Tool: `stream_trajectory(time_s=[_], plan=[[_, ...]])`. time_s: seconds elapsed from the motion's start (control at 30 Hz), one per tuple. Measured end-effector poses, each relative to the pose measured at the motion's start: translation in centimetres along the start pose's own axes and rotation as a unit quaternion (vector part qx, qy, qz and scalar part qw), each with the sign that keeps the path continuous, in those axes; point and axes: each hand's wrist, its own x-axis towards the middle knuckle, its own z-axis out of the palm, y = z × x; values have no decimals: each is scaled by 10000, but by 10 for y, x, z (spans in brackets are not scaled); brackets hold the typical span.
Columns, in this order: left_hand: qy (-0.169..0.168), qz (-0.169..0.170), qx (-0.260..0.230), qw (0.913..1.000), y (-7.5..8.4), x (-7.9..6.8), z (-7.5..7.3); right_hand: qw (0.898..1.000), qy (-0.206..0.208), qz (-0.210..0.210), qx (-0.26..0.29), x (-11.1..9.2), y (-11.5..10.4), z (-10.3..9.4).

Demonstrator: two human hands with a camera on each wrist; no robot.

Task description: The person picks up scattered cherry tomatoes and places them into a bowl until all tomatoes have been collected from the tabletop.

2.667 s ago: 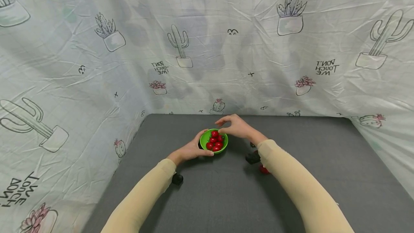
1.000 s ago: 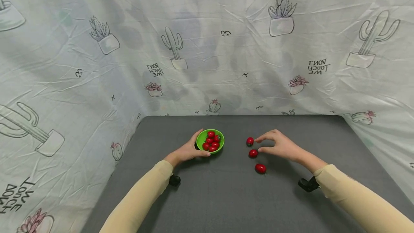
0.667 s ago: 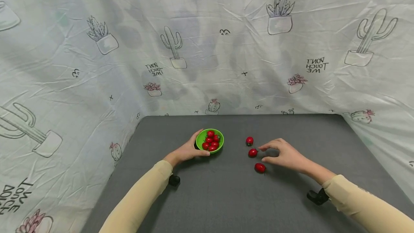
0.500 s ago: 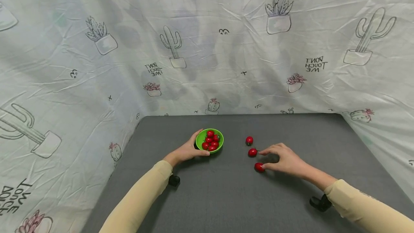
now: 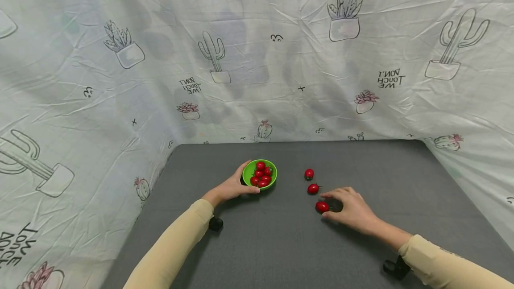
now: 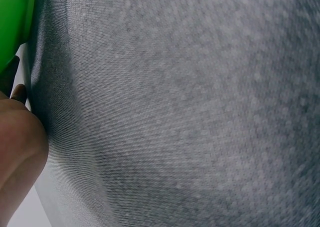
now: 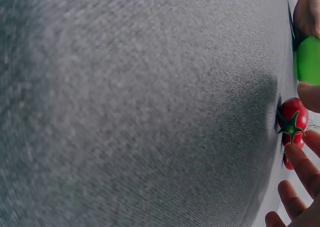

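Observation:
My left hand grips the near left side of a green bowl, thumb along the rim and fingers round the outside. Several small red tomatoes lie in it. On the table to the right, three more form a loose row: a far tomato, a middle tomato and a near tomato. My right hand is at the near one, thumb and fingers spread on either side of it. In the right wrist view a gap shows between the fingertips and that tomato's red skin, its green stem toward the hand.
A dark grey cloth covers the table. Behind and to the left hangs a pale curtain printed with cacti, meeting the table's far edge. A black wrist strap sits under the right sleeve, and another black piece under the left.
My right hand came away from the bowl to the row of tomatoes, then moved nearer along it, from the far two down to the near one. The left hand keeps hold of the bowl.

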Motion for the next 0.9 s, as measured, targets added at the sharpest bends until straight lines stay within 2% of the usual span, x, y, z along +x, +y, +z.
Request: stream_trajectory(time_s=[0.17,0.9], plan=[[45,-62,58,10000,0,1,-1,10000,3,23,35,1,-1,3],[-88,73,59,9999,-2,4,-8,9999,58,38,101,6,1,13]])
